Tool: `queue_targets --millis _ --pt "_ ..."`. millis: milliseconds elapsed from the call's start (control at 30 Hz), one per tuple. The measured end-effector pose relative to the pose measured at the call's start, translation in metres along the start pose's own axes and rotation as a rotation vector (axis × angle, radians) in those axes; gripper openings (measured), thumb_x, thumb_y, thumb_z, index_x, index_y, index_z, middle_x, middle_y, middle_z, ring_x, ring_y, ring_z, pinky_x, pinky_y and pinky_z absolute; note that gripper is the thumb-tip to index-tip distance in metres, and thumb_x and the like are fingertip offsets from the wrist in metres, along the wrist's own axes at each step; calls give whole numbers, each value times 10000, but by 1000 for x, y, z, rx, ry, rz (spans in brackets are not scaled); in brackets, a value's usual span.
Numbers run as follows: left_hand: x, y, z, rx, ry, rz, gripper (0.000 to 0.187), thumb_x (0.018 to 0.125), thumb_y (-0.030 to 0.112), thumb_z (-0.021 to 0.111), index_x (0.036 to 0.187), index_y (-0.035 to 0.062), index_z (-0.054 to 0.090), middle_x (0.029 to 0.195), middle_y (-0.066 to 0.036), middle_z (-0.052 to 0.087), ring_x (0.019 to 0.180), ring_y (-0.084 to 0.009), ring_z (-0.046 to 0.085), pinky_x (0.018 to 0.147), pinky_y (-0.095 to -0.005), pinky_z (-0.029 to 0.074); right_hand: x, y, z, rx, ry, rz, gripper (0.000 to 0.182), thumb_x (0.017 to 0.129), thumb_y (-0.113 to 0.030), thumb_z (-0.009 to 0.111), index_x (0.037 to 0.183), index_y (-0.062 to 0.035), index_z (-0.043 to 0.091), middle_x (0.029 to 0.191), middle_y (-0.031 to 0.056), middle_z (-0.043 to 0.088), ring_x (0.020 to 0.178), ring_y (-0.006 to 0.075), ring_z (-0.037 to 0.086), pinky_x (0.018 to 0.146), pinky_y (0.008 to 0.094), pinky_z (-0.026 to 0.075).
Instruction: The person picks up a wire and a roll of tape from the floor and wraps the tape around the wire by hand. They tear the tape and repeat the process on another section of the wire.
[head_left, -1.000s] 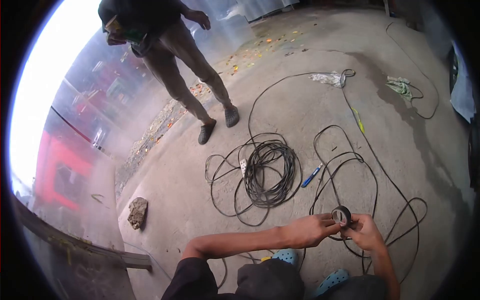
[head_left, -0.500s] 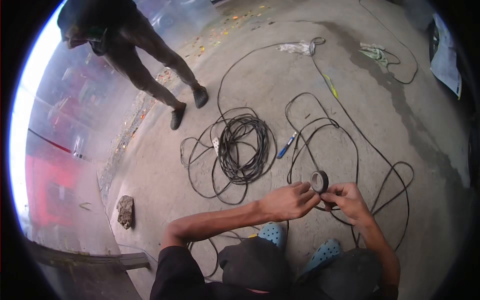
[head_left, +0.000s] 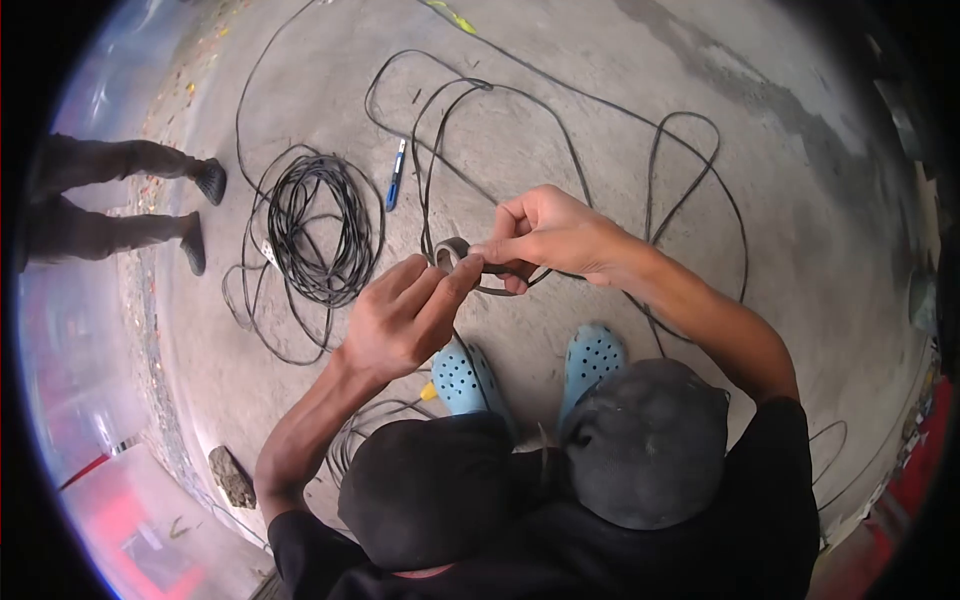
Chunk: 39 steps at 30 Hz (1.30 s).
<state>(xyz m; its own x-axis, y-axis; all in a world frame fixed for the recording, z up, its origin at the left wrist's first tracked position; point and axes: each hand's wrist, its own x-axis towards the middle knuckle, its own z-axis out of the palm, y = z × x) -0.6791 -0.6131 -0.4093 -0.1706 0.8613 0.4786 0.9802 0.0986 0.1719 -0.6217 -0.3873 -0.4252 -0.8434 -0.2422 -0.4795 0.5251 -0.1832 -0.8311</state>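
A roll of black tape (head_left: 453,246) is between my hands, above the floor and in front of my knees. My left hand (head_left: 402,312) has its fingers closed on the near side of the roll. At the roll's right side, my right hand (head_left: 560,238) pinches a dark strip of tape (head_left: 496,268) close to it; the fingers partly hide the strip. A black cable (head_left: 468,360) runs down below my hands toward my left shoe. Whether the fingers also hold the cable is hidden.
A coil of black cable (head_left: 322,285) lies on the concrete floor at left, with loose cable loops (head_left: 568,135) farther ahead and right. A blue utility knife (head_left: 396,178) lies between them. A stone (head_left: 232,478) sits at lower left. Another person's legs (head_left: 120,160) stand at far left.
My view has tilted down and turned, so the coil and the other person appear farther left. The tape roll has turned and now sits lower between my hands.
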Motion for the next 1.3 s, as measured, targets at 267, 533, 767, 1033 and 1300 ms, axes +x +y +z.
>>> queue_targets --millis 267,533,767,1033,1300 --pt "20 15 -19 -551 -174 -727 108 897 -44 673 999 -35 705 767 -114 725 646 -56 657 536 -249 508 -4 3 -7 -66 -42 -370 145 911 -58 735 911 -31 592 883 35 633 784 111 642 707 251 539" --pt "25 7 -26 -957 -236 -1053 163 981 82 644 1068 -54 666 792 0 683 686 13 497 570 -172 364 -24 9 7 -663 223 -978 194 775 39 760 892 -42 628 969 48 587 825 155 645 721 282 550" --pt "21 2 -18 -1121 -148 -1107 154 979 100 631 1027 -45 652 714 41 596 584 5 422 511 -198 293 -18 41 10 -1161 546 -1329 186 716 -167 827 873 -194 730 1072 -22 578 983 192 607 773 334 533" --pt "23 1 -20 -1322 -58 -1308 111 952 87 629 934 -23 622 624 56 476 505 -25 341 471 -227 237 -7 54 15 -1386 768 -1414 206 741 -239 795 940 -287 768 1103 -68 624 1066 180 551 878 349 474" --pt "18 -7 -20 -1489 -16 -1385 98 942 69 604 918 -22 634 596 38 475 476 -39 347 454 -233 246 -7 45 29 -1476 921 -1399 173 811 -264 777 969 -333 780 979 -105 670 1090 148 586 937 342 439"
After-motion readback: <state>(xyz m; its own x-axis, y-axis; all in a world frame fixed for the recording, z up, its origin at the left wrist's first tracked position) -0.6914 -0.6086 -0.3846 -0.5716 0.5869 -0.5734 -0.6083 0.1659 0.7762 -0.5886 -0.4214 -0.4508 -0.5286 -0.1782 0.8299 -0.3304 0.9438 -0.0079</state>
